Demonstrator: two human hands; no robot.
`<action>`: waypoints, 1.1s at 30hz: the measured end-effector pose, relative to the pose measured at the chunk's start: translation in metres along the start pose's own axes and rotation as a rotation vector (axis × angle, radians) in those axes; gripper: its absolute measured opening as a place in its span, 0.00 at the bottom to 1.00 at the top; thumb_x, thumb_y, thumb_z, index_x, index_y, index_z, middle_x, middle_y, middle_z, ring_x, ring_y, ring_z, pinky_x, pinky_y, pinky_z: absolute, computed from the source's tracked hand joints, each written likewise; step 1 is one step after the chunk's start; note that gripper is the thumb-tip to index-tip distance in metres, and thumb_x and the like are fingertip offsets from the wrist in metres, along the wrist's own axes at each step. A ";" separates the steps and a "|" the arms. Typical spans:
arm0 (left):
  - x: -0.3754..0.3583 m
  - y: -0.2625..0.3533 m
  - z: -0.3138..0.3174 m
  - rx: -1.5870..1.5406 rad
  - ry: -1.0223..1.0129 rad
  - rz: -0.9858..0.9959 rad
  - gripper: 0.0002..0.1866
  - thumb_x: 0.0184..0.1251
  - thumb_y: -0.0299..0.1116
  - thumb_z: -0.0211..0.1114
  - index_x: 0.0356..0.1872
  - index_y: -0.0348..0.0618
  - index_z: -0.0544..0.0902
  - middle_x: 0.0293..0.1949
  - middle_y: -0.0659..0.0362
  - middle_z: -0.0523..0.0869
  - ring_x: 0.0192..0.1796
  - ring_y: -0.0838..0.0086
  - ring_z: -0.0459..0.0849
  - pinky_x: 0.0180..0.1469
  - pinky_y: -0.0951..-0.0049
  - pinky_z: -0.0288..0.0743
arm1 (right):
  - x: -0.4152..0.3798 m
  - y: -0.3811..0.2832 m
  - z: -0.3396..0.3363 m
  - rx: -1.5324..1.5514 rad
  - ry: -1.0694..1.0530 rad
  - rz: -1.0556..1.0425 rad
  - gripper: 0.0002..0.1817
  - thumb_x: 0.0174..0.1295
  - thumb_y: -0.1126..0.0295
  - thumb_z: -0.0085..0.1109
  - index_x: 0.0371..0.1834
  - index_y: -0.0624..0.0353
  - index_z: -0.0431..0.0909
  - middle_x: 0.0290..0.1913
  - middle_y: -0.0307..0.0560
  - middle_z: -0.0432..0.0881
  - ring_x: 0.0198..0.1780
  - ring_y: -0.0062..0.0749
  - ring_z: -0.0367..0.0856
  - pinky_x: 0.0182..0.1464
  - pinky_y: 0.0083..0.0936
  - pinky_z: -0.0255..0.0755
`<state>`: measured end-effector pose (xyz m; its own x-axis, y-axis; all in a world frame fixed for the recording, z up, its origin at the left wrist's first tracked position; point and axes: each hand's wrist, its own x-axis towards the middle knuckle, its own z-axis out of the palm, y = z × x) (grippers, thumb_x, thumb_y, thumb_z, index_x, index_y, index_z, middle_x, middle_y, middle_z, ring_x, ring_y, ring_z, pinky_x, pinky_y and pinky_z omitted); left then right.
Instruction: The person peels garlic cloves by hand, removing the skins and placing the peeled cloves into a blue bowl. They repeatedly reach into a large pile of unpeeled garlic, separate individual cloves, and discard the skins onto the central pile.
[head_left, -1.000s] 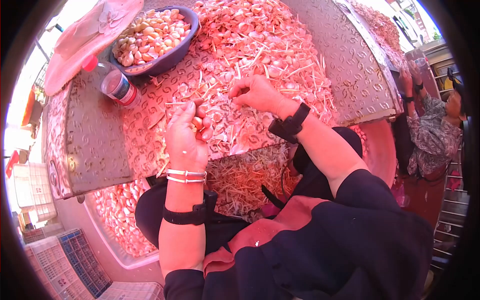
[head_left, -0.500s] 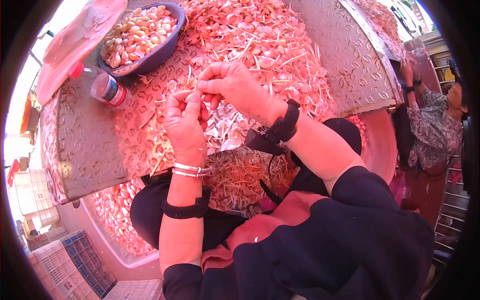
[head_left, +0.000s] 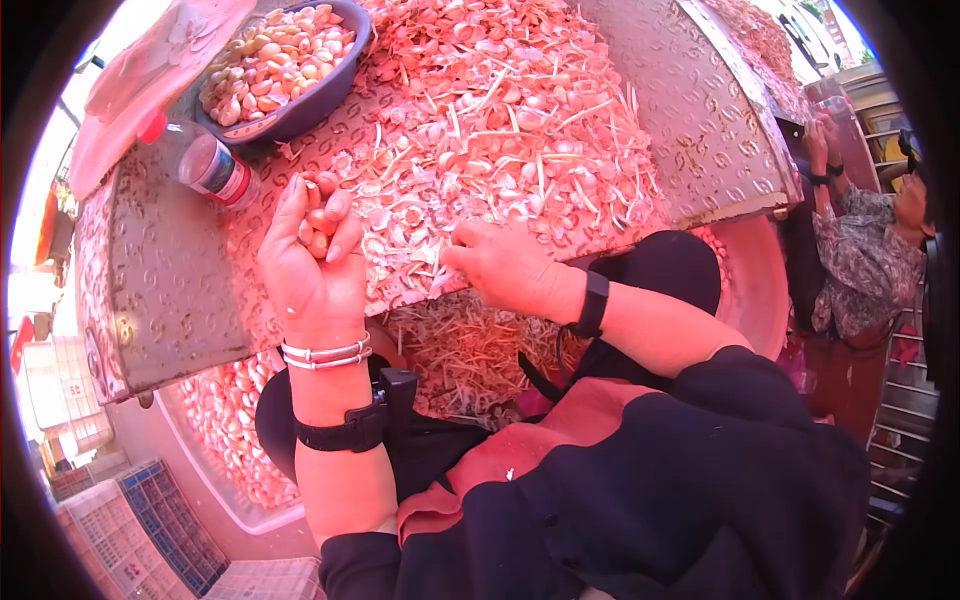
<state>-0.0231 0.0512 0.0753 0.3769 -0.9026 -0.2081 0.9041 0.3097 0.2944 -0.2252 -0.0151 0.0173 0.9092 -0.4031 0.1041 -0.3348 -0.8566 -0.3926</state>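
My left hand (head_left: 315,265) is turned palm up over the table's front part, its fingers curled around several garlic cloves (head_left: 319,226). To its right, my right hand (head_left: 500,265) is palm down at the table's near edge, fingers pressed together at the garlic skins; whatever they pinch is too small to make out. Loose skins, stalks and cloves form a pile (head_left: 520,120) beyond both hands. Past my left hand, a blue bowl (head_left: 300,115) holds many peeled cloves.
A plastic bottle (head_left: 215,172) lies by the bowl, near a pink cloth (head_left: 150,90). Below the metal table (head_left: 180,310) are a tub of garlic (head_left: 235,430) and plastic crates (head_left: 150,530). Another person (head_left: 870,250) sits at the far right.
My hands have moved apart from where they met. The left has turned palm up, now showing cloves in it, and shifted left; the right has come down toward the table's near edge.
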 end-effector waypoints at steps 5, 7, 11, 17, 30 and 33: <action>-0.004 0.017 0.004 0.030 -0.042 0.070 0.08 0.69 0.28 0.50 0.42 0.33 0.70 0.31 0.56 0.68 0.28 0.79 0.66 0.16 0.87 0.57 | 0.008 -0.007 0.015 0.183 -0.002 0.038 0.09 0.50 0.75 0.55 0.36 0.56 0.74 0.35 0.47 0.74 0.38 0.45 0.76 0.37 0.38 0.71; -0.005 0.022 0.002 0.048 -0.142 0.076 0.07 0.68 0.28 0.52 0.41 0.35 0.71 0.29 0.57 0.71 0.26 0.79 0.67 0.17 0.86 0.57 | 0.017 -0.014 0.008 0.341 0.147 -0.077 0.10 0.52 0.75 0.55 0.39 0.56 0.74 0.36 0.47 0.76 0.40 0.45 0.77 0.39 0.37 0.72; -0.007 0.022 0.004 0.018 -0.125 0.063 0.06 0.69 0.27 0.51 0.40 0.34 0.70 0.29 0.58 0.67 0.26 0.79 0.65 0.16 0.86 0.57 | 0.053 0.031 -0.012 0.011 0.249 0.206 0.12 0.51 0.75 0.56 0.41 0.56 0.75 0.38 0.47 0.77 0.41 0.45 0.77 0.40 0.37 0.73; -0.006 0.025 0.007 -0.003 -0.100 0.042 0.07 0.68 0.25 0.51 0.43 0.33 0.72 0.33 0.57 0.69 0.29 0.78 0.68 0.17 0.85 0.59 | 0.082 0.063 -0.005 -0.385 0.138 0.066 0.12 0.48 0.76 0.55 0.38 0.54 0.76 0.32 0.47 0.76 0.39 0.45 0.78 0.39 0.38 0.73; -0.003 0.008 0.003 0.157 -0.024 0.029 0.10 0.69 0.31 0.51 0.46 0.36 0.70 0.25 0.63 0.67 0.24 0.82 0.65 0.17 0.86 0.56 | 0.081 0.035 -0.009 -0.027 0.066 -0.122 0.10 0.47 0.75 0.57 0.35 0.53 0.76 0.36 0.45 0.75 0.41 0.42 0.78 0.39 0.34 0.74; -0.004 0.009 0.006 0.169 -0.051 0.026 0.10 0.70 0.32 0.51 0.45 0.37 0.71 0.23 0.64 0.64 0.21 0.83 0.62 0.16 0.86 0.55 | 0.097 0.028 0.017 -0.062 -0.059 -0.100 0.09 0.49 0.73 0.55 0.35 0.54 0.77 0.37 0.45 0.75 0.40 0.43 0.78 0.40 0.35 0.74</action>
<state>-0.0181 0.0559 0.0848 0.3853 -0.9102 -0.1521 0.8459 0.2825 0.4525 -0.1418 -0.0726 0.0011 0.9512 -0.2965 0.0854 -0.2546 -0.9105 -0.3260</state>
